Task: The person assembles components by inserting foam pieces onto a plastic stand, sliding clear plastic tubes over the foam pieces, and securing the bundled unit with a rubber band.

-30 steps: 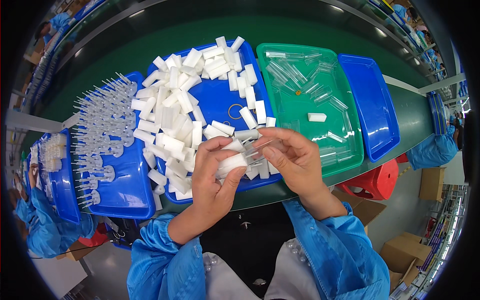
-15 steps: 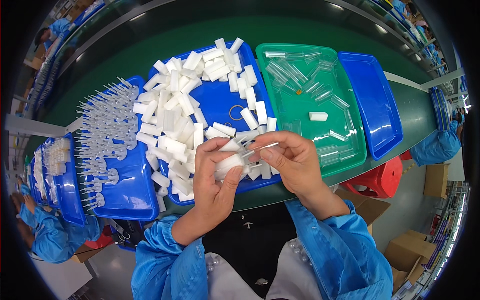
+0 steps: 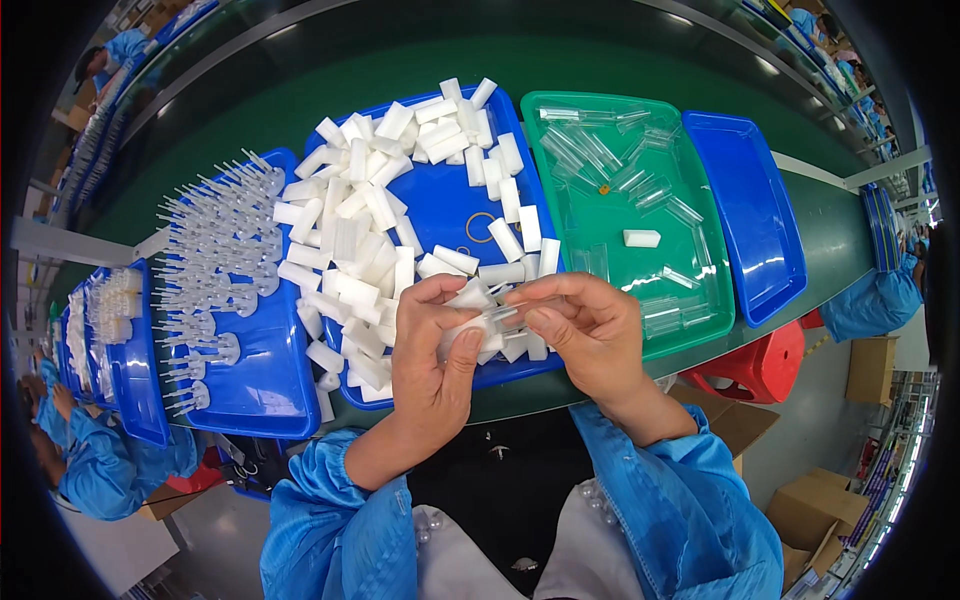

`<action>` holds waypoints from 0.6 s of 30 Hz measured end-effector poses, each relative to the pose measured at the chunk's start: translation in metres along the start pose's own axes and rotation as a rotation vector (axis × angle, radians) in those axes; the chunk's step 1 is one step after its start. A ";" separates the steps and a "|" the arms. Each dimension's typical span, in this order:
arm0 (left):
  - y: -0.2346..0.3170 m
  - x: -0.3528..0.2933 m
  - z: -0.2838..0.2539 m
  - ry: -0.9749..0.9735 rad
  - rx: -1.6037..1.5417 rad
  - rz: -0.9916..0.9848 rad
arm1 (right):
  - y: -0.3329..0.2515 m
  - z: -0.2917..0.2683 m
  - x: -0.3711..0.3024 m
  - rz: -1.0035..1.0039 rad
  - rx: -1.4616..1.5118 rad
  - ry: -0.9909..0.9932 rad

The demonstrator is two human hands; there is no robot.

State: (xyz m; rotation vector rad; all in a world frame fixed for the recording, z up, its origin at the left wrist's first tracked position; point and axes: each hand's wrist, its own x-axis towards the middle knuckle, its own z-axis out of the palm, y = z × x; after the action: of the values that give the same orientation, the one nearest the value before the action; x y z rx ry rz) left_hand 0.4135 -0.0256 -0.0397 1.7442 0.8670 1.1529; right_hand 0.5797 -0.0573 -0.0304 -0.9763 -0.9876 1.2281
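Note:
My left hand is closed around one or more white blocks, held in front of my chest over the near edge of a blue tray. Pinched between the thumb and fingers of my right hand is a clear plastic tube. Its end meets the white block in my left hand; whether it has gone inside is hidden by the fingers. Many loose white blocks fill the left and far parts of the blue tray under my hands. Two thin rings lie on its bare middle.
To the right, a green tray carries clear tubes and one white block. Beyond it stands another blue tray. On the left, a blue tray bears upright clear stemmed pieces. A red stool sits below the bench.
My right hand has brought the clear tube closer against the white block in my left hand. The whole view has shifted slightly; the trays stay as they were.

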 end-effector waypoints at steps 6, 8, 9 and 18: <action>0.001 0.001 0.000 -0.029 0.040 0.010 | -0.008 -0.006 0.005 0.091 -0.020 -0.036; 0.001 0.000 -0.001 -0.048 0.074 0.030 | -0.005 -0.005 0.004 0.092 -0.020 -0.042; -0.001 -0.001 -0.001 -0.028 0.076 0.026 | -0.004 -0.005 0.003 0.091 -0.010 -0.037; 0.002 -0.003 -0.003 -0.113 0.070 -0.010 | -0.013 -0.002 0.002 0.044 -0.170 -0.024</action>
State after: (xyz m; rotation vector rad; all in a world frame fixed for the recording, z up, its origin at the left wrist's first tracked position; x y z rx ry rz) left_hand 0.4096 -0.0285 -0.0386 1.8411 0.8548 1.0179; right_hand 0.5852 -0.0560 -0.0181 -1.1229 -1.1081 1.2089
